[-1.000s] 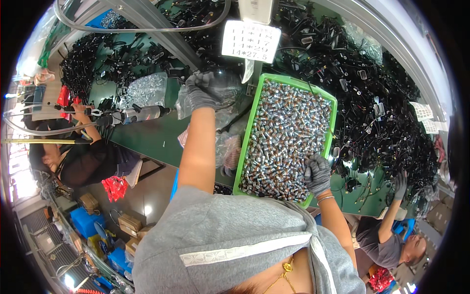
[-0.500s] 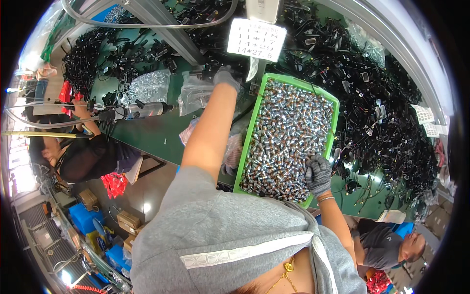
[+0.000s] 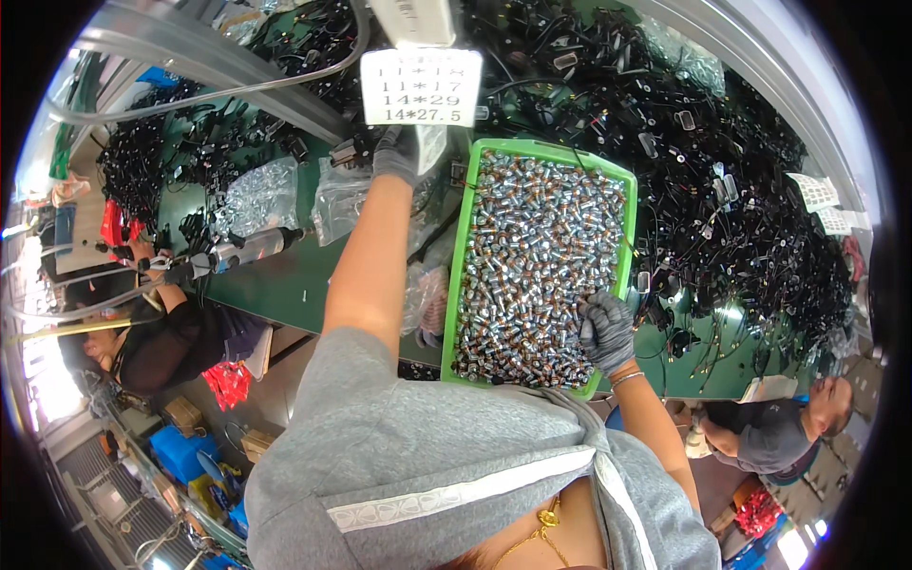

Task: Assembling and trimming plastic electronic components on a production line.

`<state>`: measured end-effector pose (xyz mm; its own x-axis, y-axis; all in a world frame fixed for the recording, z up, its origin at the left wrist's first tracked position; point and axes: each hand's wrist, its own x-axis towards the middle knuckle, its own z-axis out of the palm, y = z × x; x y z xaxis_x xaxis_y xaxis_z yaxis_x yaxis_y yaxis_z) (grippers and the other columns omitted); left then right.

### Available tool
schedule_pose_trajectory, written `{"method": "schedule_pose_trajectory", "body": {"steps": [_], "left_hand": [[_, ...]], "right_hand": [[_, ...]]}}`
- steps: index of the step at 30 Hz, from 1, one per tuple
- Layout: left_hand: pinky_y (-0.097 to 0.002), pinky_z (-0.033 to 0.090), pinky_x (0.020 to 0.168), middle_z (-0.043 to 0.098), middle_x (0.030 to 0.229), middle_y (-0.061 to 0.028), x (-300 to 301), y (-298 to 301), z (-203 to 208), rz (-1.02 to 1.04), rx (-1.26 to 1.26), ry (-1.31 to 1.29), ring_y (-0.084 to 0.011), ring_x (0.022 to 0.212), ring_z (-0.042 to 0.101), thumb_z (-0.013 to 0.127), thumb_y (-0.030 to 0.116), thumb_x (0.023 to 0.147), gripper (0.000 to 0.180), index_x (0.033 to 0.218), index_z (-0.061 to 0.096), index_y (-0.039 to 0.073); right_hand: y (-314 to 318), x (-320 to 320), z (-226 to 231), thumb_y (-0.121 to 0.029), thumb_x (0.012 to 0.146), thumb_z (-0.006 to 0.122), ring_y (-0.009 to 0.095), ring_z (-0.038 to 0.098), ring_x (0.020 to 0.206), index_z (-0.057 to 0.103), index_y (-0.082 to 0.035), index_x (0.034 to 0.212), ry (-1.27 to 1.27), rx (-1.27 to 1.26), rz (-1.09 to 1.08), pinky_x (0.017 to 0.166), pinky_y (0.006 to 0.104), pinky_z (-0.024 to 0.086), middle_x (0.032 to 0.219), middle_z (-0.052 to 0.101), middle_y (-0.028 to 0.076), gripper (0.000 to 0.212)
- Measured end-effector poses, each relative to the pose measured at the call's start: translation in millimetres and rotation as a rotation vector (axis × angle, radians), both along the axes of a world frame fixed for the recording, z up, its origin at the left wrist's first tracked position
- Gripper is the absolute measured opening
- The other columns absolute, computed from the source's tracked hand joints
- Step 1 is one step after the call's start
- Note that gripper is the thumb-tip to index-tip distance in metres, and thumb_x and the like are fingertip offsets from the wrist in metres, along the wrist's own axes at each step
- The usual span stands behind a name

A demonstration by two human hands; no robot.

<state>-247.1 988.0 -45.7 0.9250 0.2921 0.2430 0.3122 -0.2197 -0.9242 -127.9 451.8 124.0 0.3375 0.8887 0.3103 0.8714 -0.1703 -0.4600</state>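
A green tray stands before me, filled with small silvery metal fittings that have brownish bands. My right hand, in a grey glove, rests at the tray's near right side against the fittings. Its fingers are curled, and what they hold, if anything, is hidden. My left arm stretches far forward, left of the tray. At its end my gloved left hand is beside the foot of an upright post, next to clear plastic bags. Its fingers are too hidden to read.
A white printed card hangs on the post. Heaps of black cables cover the table's right and far side. A hanging power screwdriver and a bag of clear parts lie left. People sit at left and at right.
The view has shifted, so the card and tray appear further left. My left hand stays forward by the post. My right hand remains at the tray's right side, its fingers now more curled.
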Motion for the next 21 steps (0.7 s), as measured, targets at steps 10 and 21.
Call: {"method": "schedule_pose_trajectory", "body": {"steps": [10,21], "left_hand": [[-0.0457,0.033,0.106,0.046,0.137,-0.0123,44.7,-74.7,65.4,0.137,1.041,0.729,-0.03,0.126,0.042,0.046,0.041,0.089,0.055,0.135,0.043,0.009],[-0.0445,0.038,0.101,0.049,0.132,-0.0125,41.1,-80.5,80.5,0.191,0.883,0.616,-0.0282,0.122,0.046,0.044,0.036,0.091,0.05,0.131,0.045,0.007]], "right_hand": [[-11.8,2.1,3.2,-0.014,0.078,0.058,0.032,0.058,0.096,0.065,-0.008,0.095,0.03,-0.041,-0.034,0.086,0.0443,0.048,0.1,0.059,0.01,0.019],[-12.1,5.1,3.4,-0.013,0.078,0.06,0.032,0.058,0.097,0.066,-0.009,0.096,0.087,-0.054,-0.059,0.086,0.0444,0.048,0.101,0.058,0.01,0.02]]}}
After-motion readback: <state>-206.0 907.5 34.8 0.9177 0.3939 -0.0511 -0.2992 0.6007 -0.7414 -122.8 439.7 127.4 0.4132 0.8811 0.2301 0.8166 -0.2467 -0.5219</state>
